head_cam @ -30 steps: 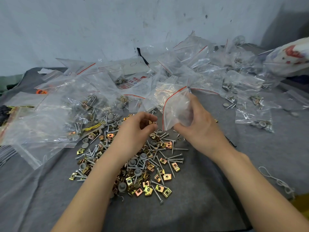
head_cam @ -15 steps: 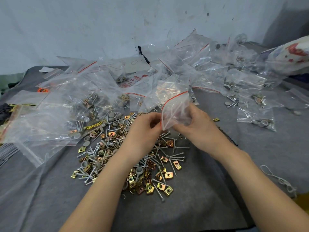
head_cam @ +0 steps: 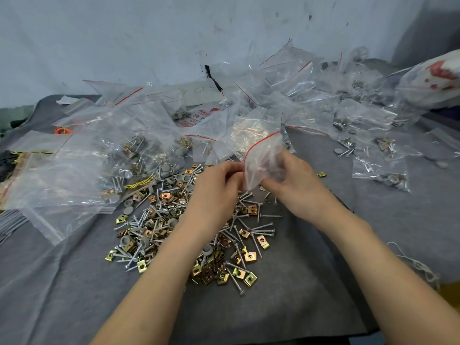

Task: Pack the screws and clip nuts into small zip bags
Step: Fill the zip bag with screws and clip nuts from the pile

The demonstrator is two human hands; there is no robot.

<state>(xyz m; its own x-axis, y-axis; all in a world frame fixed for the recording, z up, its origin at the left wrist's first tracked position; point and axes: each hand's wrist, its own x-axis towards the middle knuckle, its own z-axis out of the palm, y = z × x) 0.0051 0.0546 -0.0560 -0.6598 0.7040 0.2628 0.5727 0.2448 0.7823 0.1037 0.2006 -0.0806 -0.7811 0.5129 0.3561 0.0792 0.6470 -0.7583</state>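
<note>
A small clear zip bag (head_cam: pixel 263 158) with a red seal line hangs above a loose pile of silver screws and gold clip nuts (head_cam: pixel 189 235) on grey cloth. My right hand (head_cam: pixel 296 188) grips the bag's lower right side, its fingers curled behind the plastic. My left hand (head_cam: pixel 219 188) pinches the bag's left edge at the mouth, fingertips against the red line. Whether a part is held in those fingertips is hidden. Grey round caps lie mixed into the pile.
Many clear zip bags (head_cam: pixel 119 150), some holding parts, are heaped behind and to the left. Filled small bags (head_cam: pixel 383 168) lie on the right. A white cord (head_cam: pixel 415 265) sits near the right edge. A pale wall (head_cam: pixel 149 33) stands behind.
My left hand has risen from above the pile to the bag's mouth and now pinches its edge. The bag has turned slightly in my right hand.
</note>
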